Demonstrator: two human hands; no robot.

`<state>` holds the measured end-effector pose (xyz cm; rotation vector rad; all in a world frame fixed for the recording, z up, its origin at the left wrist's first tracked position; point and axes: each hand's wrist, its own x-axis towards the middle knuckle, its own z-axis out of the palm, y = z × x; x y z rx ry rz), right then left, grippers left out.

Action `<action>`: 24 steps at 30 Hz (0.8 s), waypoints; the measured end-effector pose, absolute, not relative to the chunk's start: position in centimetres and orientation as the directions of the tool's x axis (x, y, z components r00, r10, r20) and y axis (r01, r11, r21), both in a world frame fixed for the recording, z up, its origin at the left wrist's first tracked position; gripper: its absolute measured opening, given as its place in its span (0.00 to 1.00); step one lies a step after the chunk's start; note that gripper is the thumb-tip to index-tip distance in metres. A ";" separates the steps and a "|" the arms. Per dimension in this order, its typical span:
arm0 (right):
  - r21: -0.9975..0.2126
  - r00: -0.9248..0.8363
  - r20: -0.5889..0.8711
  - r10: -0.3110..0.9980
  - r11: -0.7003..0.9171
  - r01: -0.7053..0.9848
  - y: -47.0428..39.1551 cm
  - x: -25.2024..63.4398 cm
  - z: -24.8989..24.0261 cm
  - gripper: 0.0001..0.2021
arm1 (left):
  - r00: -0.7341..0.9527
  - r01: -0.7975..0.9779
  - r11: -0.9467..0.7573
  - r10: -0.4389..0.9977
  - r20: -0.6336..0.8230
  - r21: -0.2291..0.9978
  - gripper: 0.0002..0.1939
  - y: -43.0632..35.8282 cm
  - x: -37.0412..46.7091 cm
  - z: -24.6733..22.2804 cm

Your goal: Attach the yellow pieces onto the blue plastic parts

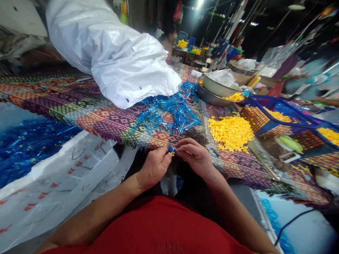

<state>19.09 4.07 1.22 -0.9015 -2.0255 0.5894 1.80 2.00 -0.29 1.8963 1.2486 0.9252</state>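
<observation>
Fingers [188, 148] around glossy blue plastic [172, 150]

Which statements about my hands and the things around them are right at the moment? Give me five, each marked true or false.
1. The left hand and right hand meet at a small blue and yellow item. True.
2. The right hand is inside a blue basket. False: it is close to the left hand, at the small item.
3. A yellow heap lies on the patterned cloth. True.
4. The white sack stands upright on the floor. False: its lower end lies on the patterned cloth.
5. Clear blue pieces lie to the left of the yellow heap. True.
</observation>
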 end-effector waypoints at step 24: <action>-0.591 -0.400 0.537 0.743 0.669 0.450 3.3 18.5 1.6 0.06 | 0.328 0.532 -0.418 0.903 0.276 0.737 0.12 1.7 1.9 -0.9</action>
